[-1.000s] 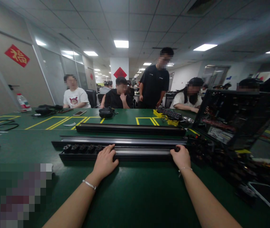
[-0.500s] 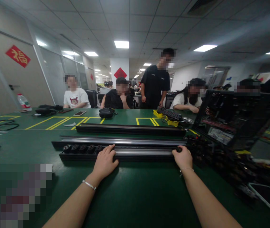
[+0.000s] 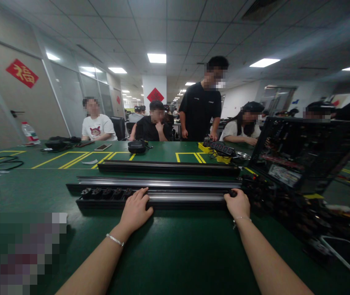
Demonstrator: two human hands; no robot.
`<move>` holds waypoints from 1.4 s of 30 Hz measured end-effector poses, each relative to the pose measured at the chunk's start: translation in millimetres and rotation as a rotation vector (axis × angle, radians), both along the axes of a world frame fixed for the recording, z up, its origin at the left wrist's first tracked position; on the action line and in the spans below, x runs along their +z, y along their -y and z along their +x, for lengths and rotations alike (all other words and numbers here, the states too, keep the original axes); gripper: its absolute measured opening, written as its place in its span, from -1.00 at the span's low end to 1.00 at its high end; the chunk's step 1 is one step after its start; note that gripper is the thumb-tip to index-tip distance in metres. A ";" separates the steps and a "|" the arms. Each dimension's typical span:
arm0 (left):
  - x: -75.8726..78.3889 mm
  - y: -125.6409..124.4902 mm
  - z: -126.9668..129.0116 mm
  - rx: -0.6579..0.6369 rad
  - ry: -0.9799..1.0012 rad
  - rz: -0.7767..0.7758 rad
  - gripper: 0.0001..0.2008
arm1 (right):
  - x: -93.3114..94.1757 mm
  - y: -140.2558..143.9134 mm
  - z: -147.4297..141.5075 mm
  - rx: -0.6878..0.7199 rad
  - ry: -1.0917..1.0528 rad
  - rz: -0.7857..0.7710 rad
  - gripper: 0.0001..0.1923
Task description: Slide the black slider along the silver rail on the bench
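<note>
Both hands, left hand (image 3: 135, 209) and right hand (image 3: 237, 203), clamp the power strip (image 3: 181, 198); no legible label.

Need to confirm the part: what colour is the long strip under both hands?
Black, with a silvery rail on top: the long strip, seen clearly in the head view.

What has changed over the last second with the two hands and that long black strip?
Hardly anything. The left hand and right hand rest on the nearest long black strip as before. Behind the table, the standing person in black leaned slightly forward.
</note>
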State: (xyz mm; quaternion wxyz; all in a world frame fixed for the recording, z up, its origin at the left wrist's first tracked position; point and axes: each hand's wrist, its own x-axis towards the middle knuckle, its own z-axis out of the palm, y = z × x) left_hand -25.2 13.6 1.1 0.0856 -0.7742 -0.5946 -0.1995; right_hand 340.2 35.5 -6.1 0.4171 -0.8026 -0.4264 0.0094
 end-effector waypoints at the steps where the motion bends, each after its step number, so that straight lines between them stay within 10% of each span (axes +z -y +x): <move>1: 0.4 0.1 0.0 -0.002 0.001 0.000 -0.80 | -0.3 0.0 0.3 0.001 0.000 -0.001 -0.57; 42: 0.2 0.6 0.3 -0.007 0.027 -0.001 -0.78 | 0.9 28.2 60.1 -0.246 0.335 0.084 -0.72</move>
